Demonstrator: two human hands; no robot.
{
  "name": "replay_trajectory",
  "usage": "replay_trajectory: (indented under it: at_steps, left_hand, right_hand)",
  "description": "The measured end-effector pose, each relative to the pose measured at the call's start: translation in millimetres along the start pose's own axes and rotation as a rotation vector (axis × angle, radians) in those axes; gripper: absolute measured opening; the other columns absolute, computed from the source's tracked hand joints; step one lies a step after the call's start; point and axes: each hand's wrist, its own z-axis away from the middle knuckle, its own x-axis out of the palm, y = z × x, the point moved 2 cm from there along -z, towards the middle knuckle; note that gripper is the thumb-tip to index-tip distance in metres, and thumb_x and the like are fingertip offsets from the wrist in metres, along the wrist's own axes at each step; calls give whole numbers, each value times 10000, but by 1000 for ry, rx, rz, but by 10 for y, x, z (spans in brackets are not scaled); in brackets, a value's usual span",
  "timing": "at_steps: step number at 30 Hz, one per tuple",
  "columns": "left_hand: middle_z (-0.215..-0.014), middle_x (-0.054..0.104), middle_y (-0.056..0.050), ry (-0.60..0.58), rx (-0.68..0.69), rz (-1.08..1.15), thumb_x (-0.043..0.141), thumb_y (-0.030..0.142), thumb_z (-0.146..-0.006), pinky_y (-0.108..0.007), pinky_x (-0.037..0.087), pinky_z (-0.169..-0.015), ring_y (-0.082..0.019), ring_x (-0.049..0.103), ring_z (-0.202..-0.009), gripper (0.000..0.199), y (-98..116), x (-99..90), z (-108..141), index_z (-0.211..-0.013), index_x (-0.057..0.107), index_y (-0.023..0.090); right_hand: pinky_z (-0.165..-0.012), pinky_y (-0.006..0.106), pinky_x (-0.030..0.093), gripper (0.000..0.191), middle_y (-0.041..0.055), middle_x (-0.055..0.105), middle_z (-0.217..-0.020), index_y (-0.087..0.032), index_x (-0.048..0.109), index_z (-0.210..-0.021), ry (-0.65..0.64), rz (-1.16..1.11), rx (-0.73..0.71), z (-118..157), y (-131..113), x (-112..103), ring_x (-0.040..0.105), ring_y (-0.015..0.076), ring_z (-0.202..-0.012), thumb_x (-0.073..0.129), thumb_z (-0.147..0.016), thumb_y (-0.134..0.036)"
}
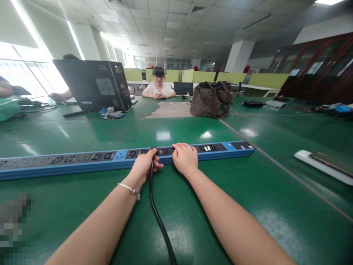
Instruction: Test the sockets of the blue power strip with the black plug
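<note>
A long blue power strip (121, 155) with black socket sections lies across the green table (116, 130). My left hand (145, 163) is closed on the end of a thick black power cord (156, 208), right at the strip's sockets. Whether the plug sits in a socket is hidden by my fingers. From there the cord runs down toward the bottom edge of the view. My right hand (185, 157) rests over the strip just to the right, fingers curled round its top and pressed against it.
Behind the strip stand a black computer case (95, 86), grey-blue gloves (111, 113) and a brown striped bag (211, 99). A person (159, 88) sits at the far side. On the right lies a white, bar-shaped object (325, 167). A green basket (9, 109) is at far left.
</note>
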Motion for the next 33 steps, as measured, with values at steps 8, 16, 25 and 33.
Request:
replay_trajectory:
  at_steps: [8, 16, 25, 33]
  left_hand:
    - [-403, 539, -7, -6, 36, -18, 540, 399, -758, -200, 368, -422, -135, 598, -458, 318, 22, -24, 15, -573, 554, 140]
    - [-395, 507, 15, 53, 60, 103, 539, 381, -743, -197, 360, -447, -139, 612, -495, 286, -47, -8, 19, -567, 531, 155]
    - [-331, 376, 41, 30, 385, 4, 459, 409, -795, -246, 420, -526, -133, 527, -434, 334, 697, -248, 471, -554, 499, 181]
    - [-302, 259, 62, -3, 6, -30, 372, 364, -880, -168, 268, -470, -58, 359, -391, 356, 739, -1238, 279, -579, 425, 181]
  right_hand:
    - [-903, 356, 303, 320, 19, 658, -1118, -245, 660, -1039, 9, -14, -7, -3, 9, -11, 522, 186, -1075, 401, -852, -237]
    - [-908, 352, 302, 324, 23, 653, -1127, -247, 656, -1052, -9, -6, -7, -7, 5, -14, 519, 185, -1084, 396, -859, -242]
    - [-902, 353, 302, 319, 11, 657, -1117, -259, 661, -1040, 1, -16, 1, -3, 8, -5, 524, 178, -1070, 405, -851, -236]
    - [-893, 359, 298, 322, 27, 664, -1102, -247, 667, -1026, 13, -31, -3, -6, 19, 14, 534, 190, -1047, 400, -845, -231]
